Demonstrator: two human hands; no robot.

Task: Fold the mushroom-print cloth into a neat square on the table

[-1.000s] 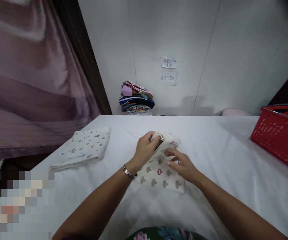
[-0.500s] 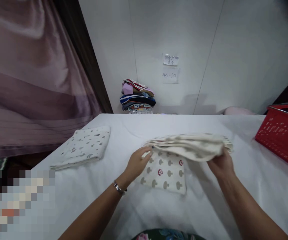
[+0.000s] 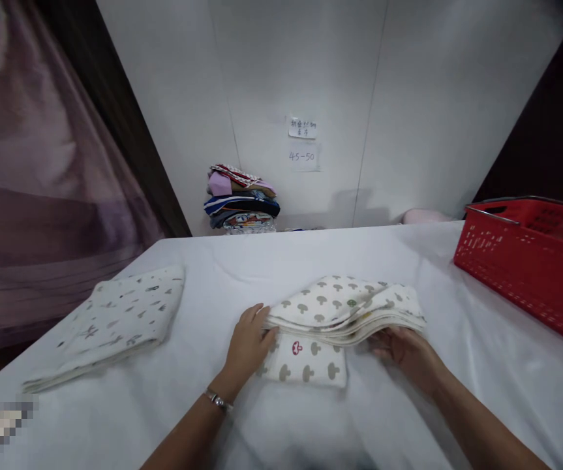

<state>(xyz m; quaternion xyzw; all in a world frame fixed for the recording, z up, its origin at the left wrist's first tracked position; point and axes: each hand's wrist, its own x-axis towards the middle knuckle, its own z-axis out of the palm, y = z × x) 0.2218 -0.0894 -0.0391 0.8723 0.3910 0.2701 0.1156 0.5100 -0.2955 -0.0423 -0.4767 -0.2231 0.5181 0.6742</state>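
A white cloth with grey mushroom prints [image 3: 320, 303] lies in front of me, folded in several layers. One flap of it, with a red mushroom on it, sticks out toward me from under the stack. My left hand [image 3: 249, 346] pinches the cloth's left edge between thumb and fingers. At the right end, my right hand [image 3: 408, 356] holds the layers from below, its fingertips partly hidden under them. The layers are raised a little and bowed on that side.
A second folded cloth with small leaf-like prints [image 3: 124, 310] lies on the left of the white-covered table [image 3: 203, 418]. On the right stands a red plastic basket [image 3: 520, 281] with a metal handle. A pile of folded fabrics [image 3: 242, 202] sits by the wall beyond the table.
My right hand has come lower and nearer with the cloth, so its printed top now shows. The view has swung right, bringing more of the red basket in.
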